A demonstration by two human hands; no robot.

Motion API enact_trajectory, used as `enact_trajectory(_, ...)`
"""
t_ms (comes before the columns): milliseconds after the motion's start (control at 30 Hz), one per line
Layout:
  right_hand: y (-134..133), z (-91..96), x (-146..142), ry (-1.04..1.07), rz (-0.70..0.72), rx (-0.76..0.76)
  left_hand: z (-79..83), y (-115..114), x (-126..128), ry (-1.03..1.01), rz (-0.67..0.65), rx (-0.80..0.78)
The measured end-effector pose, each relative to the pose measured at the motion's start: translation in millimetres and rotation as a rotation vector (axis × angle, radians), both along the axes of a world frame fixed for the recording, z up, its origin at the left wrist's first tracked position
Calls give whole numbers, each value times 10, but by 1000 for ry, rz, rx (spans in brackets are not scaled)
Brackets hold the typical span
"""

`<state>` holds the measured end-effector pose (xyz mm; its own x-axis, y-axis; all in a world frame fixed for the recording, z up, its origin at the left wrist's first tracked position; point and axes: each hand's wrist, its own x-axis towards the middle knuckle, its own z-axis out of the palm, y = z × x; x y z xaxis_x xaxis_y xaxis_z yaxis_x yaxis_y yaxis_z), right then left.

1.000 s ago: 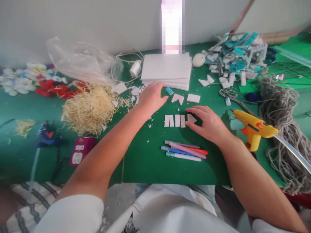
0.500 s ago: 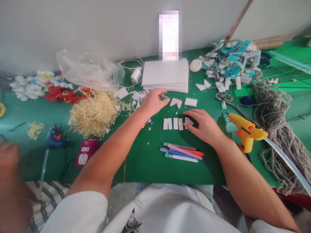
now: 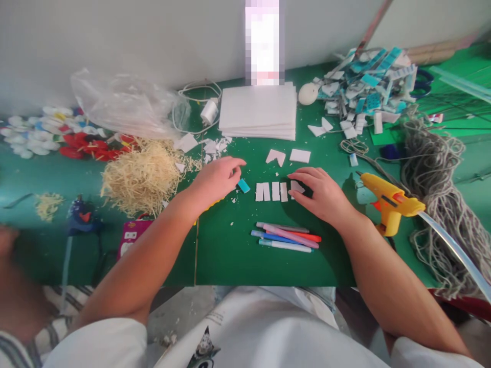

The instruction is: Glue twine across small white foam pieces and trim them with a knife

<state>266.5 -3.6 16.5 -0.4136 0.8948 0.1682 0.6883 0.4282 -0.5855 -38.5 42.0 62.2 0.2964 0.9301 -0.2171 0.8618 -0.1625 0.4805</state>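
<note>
My left hand (image 3: 217, 180) hovers over the left middle of the green table, fingers apart and nothing visible between them. Just right of its fingertips lies a small blue foam piece (image 3: 244, 185). A yellow object (image 3: 215, 203) is mostly hidden under that wrist. My right hand (image 3: 317, 193) rests open, thumb and fingers spread around a small white pointed piece (image 3: 296, 187). To its left stands a row of several white strips (image 3: 275, 191). Behind them lie a notched white piece (image 3: 275, 157) and a white rectangle (image 3: 300, 155).
Several markers (image 3: 286, 236) lie in front. A yellow glue gun (image 3: 391, 202) and grey yarn (image 3: 433, 194) sit at right, a heap of blue-white scraps (image 3: 368, 87) behind. White sheets (image 3: 258, 110) are at the back. Straw-like shreds (image 3: 141, 176) lie left; another person's arm (image 3: 19, 286) is at far left.
My left hand has drawn back leftward and toward me, from beside the notched piece. The blue piece now shows on the table by its fingertips. My right hand stays in place.
</note>
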Motion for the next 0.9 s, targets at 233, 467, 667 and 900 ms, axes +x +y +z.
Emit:
enact_trajectory(233,-14,-8,-12,5,-6,3,-83,-296,-85,100,-65,195)
enact_trajectory(467,-9,-16,-14,3,-5,8,-205,-382,-49,90,-127,223)
enact_trajectory(667,-5,-20,-9,1,-4,3,-145,-65,25,63,-38,269)
enact_trajectory(900,-4,-23,-21,1,-4,2,-75,560,721,-47,-143,343)
